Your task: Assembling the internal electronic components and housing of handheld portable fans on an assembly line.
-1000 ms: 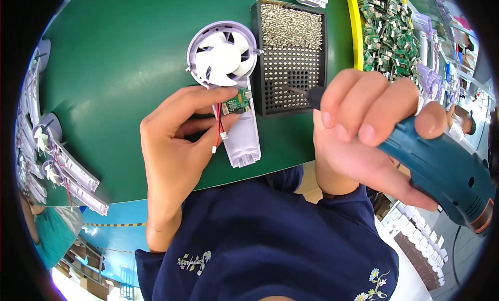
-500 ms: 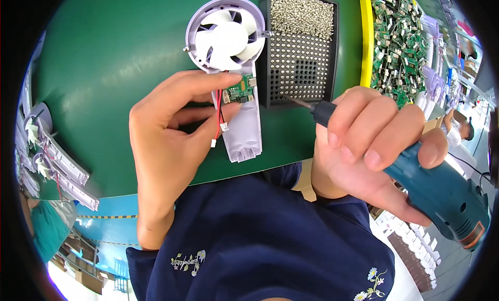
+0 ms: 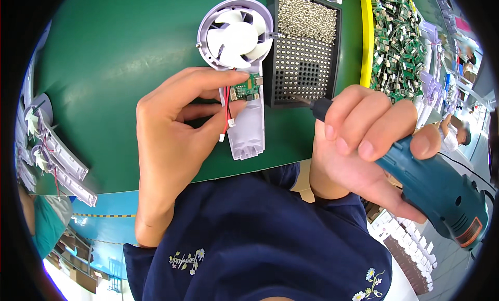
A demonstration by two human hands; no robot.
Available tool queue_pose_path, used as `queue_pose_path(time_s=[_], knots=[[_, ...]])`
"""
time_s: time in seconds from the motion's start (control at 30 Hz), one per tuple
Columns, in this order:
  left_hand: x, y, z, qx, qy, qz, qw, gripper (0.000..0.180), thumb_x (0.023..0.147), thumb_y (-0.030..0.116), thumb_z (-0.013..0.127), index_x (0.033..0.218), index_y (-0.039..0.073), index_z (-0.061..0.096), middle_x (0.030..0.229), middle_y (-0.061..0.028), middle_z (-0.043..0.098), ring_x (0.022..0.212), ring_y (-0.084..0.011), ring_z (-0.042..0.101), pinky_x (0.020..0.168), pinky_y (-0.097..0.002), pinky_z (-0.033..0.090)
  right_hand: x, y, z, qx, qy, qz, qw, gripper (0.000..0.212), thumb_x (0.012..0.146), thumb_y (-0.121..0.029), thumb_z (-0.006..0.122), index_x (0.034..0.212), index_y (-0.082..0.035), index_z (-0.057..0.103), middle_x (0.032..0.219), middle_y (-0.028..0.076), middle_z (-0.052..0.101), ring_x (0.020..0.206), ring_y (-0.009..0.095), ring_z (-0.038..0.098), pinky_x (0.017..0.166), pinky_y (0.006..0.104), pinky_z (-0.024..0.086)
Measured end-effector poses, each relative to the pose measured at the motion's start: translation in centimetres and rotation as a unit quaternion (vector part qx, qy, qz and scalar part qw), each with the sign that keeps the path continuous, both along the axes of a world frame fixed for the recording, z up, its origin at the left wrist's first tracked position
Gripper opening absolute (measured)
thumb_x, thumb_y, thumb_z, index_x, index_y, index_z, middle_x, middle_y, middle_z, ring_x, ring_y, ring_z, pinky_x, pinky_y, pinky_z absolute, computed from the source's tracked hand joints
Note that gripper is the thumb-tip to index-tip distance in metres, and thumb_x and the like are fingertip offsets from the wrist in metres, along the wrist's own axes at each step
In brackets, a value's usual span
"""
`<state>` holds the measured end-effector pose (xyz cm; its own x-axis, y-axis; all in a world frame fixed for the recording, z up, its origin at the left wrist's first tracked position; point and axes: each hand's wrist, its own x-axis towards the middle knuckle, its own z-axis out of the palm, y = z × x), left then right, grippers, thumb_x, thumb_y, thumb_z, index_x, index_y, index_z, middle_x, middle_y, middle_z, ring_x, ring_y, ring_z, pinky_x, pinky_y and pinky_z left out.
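Note:
My left hand [image 3: 179, 111] pinches a small green circuit board [image 3: 248, 88] against the pale lilac handle of a fan housing [image 3: 248, 127]. Red and black wires [image 3: 227, 104] with white connectors hang beside its fingertips. Above the board, the round end of the housing holds a white fan [image 3: 236, 41]. My right hand [image 3: 366, 140] is wrapped around a teal electric screwdriver [image 3: 434, 192]. Its bit points left, with the tip over the lower edge of a black screw tray [image 3: 270, 88]. I cannot tell whether a screw sits on the tip.
Loose screws [image 3: 306, 15] are heaped at the tray's far end. Beyond a yellow divider [image 3: 367, 41] lies a pile of green circuit boards [image 3: 395, 46]. More fan housings [image 3: 65, 150] rest on the green table's left. Other people [image 3: 457, 134] are at the right.
The fan housing has shifted slightly right with my left hand and the board. The screw tray has also moved a little right. The screwdriver has shifted slightly left.

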<state>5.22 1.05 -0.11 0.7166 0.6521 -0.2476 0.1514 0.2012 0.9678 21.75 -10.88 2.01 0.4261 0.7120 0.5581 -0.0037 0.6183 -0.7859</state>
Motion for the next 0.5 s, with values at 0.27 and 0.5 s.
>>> queue_pose_path(time_s=[0.27,0.5], knots=[[-0.3,-0.1,-0.1,0.01,-0.001,0.003,1.0,0.038,0.078,-0.022,0.057,0.107,-0.002,0.07,0.104,-0.0102,0.067,0.092,-0.0181,0.07,0.08,-0.0259,0.061,-0.2,0.4,-0.1,-0.002,-0.029,0.018,0.999,0.076,0.084,-0.075,0.055,0.124,-0.01,0.048,0.083,0.007,0.051,0.057,0.018,0.047,0.05,0.0325,0.039],[-0.9,-1.3,-0.2,0.027,0.01,-0.001,1.0,0.035,0.077,-0.019,0.064,0.106,-0.001,0.071,0.1,-0.0107,0.066,0.088,-0.0171,0.07,0.076,-0.0263,0.062,-0.6,0.7,0.1,-0.009,-0.036,0.039,0.999,0.075,0.085,-0.074,0.054,0.124,-0.01,0.047,0.081,0.007,0.051,0.055,0.019,0.046,0.05,0.0339,0.041]])
